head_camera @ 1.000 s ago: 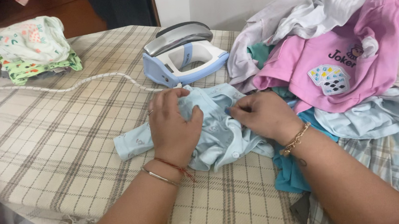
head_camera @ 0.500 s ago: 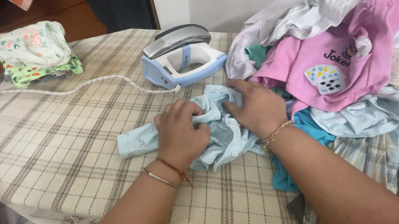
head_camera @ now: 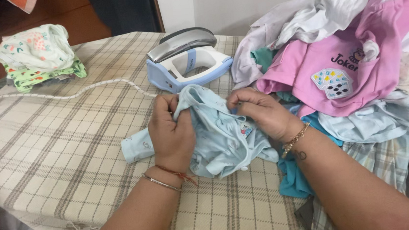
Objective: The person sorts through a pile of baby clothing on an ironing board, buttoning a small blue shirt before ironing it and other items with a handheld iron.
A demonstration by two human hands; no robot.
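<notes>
1. Head view, hands: the left hand (head_camera: pixel 171 132) is curled shut on a bunched fold of the light blue baby garment (head_camera: pixel 220 133), lifting it a little off the checked cloth (head_camera: pixel 70 140). The right hand (head_camera: pixel 260 113) pinches the same garment's upper edge between thumb and fingertips, the other fingers loosely bent.
2. Head view, garment: it sits crumpled between the 2 hands, 1 sleeve lying flat on the cloth to the left, its right side touching the heap of unfolded clothes (head_camera: pixel 346 60).
3. Head view, surroundings: the blue and white iron (head_camera: pixel 185 58) stands just behind the hands, its cord (head_camera: pixel 66 94) trailing left toward a folded stack (head_camera: pixel 37 55).
4. Judgement: to do this well, grip the seams rather than loose fabric, draw both hands apart evenly, and keep knuckles clear of the iron's soleplate.
</notes>
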